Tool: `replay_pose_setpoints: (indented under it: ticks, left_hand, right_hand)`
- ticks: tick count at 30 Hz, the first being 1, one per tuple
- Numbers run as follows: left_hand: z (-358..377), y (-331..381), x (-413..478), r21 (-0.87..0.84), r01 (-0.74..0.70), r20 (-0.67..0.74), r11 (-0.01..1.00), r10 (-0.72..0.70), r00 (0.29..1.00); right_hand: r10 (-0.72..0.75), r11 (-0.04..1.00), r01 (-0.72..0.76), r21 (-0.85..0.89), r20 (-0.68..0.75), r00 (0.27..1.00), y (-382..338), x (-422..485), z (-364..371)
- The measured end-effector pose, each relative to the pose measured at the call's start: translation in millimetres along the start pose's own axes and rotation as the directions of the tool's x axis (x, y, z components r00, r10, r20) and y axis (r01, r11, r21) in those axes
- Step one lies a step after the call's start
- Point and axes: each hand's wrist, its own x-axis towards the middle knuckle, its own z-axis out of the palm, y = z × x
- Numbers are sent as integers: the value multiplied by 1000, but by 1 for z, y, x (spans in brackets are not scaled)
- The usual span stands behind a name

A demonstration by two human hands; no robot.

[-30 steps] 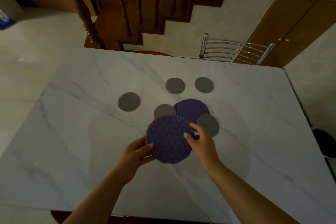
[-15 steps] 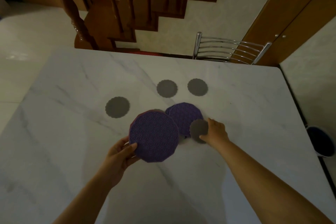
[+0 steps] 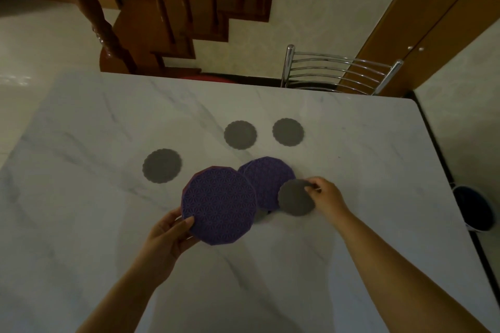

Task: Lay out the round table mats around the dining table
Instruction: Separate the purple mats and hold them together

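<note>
Clock refs: 12 = far table edge. Left hand (image 3: 167,235) grips the purple mat (image 3: 219,205) at its 7 o'clock edge, thumb on top and fingers under, with the mat lifted off the table (image 3: 378,170) and tilted toward us. We read that as holding stock so the other hand can work. A reddish rim shows beneath it, maybe another mat stacked there; we cannot tell. Right hand (image 3: 324,197) pinches the small grey mat (image 3: 296,197) at its 2 to 3 o'clock rim, fingertips curled on the edge. That mat overlaps the 5 o'clock edge of the second purple mat (image 3: 266,178), which lies flat. We judge it's being pulled clear of the purple one; lifted or sliding, we cannot tell. The held purple mat sits at 9 o'clock of the right hand, near but not touching, and hides the flat one's 8 o'clock edge. Left grey mat (image 3: 161,166) lies at 10 o'clock of the held mat; centre grey mat (image 3: 240,134) and right grey mat (image 3: 288,131) lie side by side at 12 to 1, well apart from both hands. Everything is bunched mid-table, nothing at a seat edge: layout barely begun, by our read. Chair (image 3: 338,73) at 1 o'clock.
</note>
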Motion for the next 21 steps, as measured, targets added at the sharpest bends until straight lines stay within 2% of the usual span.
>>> replay_pose_setpoints:
  ticks: [2,4,6,13,14,15,16,18,20,21]
  left_hand:
    - [-1,0,0,7,0,-9,1000,0,1000]
    - [-2,-1,0,6,0,-26,1000,0,1000]
    - [-3,-1,-2,-1,6,-41,1000,-6,999]
    - [-6,4,-4,-27,6,-65,1000,-8,998]
    - [-6,4,-4,-31,4,-66,1000,-7,998]
    - [-6,5,-4,-35,4,-65,999,-6,998]
    - [-6,6,-3,-36,4,-63,999,-6,998]
    - [-5,8,-3,-38,5,-58,999,-8,998]
    - [-5,8,-4,-44,4,-57,999,-7,998]
    - [-6,8,-4,-47,3,-58,999,-6,998]
  right_hand:
    - [91,970,-67,235,-96,991,0,11,-12]
    - [202,912,-117,394,-181,963,-3,25,-21]
    - [310,840,-168,516,-201,929,-6,42,-23]
    - [428,772,-285,568,-134,894,-4,76,-15]
    - [430,791,-310,527,-118,895,-5,77,-16]
    - [415,847,-336,411,-117,902,-7,76,-17]
    - [391,904,-352,245,-137,910,-8,73,-17]
    - [288,947,-313,-71,-237,928,-14,61,-13]
    - [77,971,-132,-197,-265,961,-22,47,-5]
    - [-40,974,-11,-227,-216,976,-25,42,2]
